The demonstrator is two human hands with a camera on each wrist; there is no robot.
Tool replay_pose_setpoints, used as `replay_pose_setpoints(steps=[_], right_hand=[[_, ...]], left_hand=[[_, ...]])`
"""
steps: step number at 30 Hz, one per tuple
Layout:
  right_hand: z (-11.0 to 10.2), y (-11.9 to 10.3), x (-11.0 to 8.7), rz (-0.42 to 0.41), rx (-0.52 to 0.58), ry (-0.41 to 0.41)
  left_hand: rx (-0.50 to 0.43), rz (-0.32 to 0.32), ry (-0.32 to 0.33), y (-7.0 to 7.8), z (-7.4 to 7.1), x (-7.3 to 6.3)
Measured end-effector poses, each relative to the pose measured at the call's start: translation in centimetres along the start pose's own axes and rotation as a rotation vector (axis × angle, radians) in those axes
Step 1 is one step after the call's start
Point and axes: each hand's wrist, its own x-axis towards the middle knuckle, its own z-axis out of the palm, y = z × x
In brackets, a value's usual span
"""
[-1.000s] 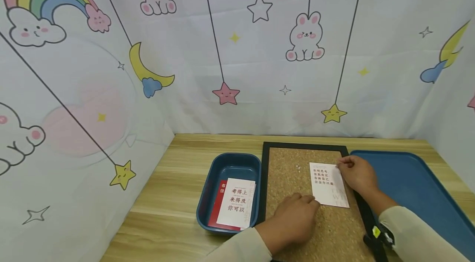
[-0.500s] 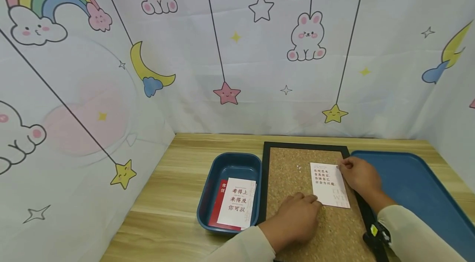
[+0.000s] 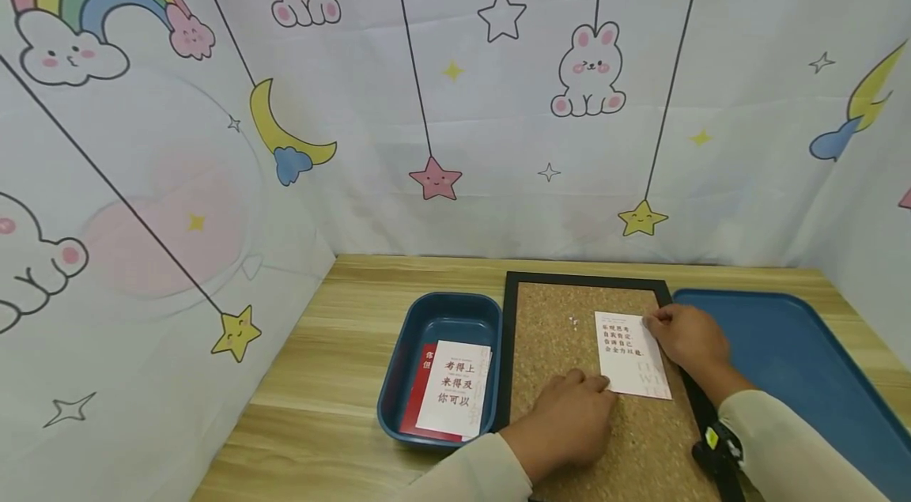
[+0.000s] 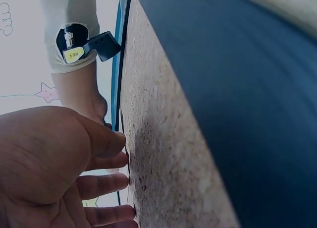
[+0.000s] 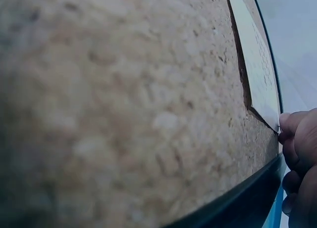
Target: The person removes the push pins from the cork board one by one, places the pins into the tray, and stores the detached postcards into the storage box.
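Observation:
A white card (image 3: 632,356) printed with red Chinese characters lies on a black-framed cork board (image 3: 548,344). My right hand (image 3: 689,340) is at the card's upper right corner. In the right wrist view, thumb and forefinger of that hand (image 5: 299,143) pinch the corner of the card (image 5: 255,64), whose near edge stands slightly off the cork. My left hand (image 3: 565,419) rests on the board, its fingertips right at the card's lower left corner. The left wrist view shows this hand (image 4: 64,168) with loosely extended fingers touching down along the cork surface.
Left of the board stands a blue bin (image 3: 398,344) holding a white card (image 3: 455,387) over a red card (image 3: 415,399). A blue tray (image 3: 776,344) lies at the right. Tiny whitish bits (image 3: 573,322) sit on the cork. A printed curtain (image 3: 498,225) closes off the back.
The right fingertips have shifted slightly left onto the card's upper right corner. The card and left hand stay nearly where they were.

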Motion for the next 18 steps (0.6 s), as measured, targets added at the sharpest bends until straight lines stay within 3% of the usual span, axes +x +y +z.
replay_pose_setpoints(steps=[11,18], right_hand=[[0.43,-0.16,0.23,-0.051,-0.029,0.035],[0.35,-0.31,0.27,-0.093,-0.060,0.012]], left_hand=[[0.013,-0.007,-0.007,0.11,0.07,0.10],[0.011,-0.019,-0.028,0.21,-0.16,0.02]])
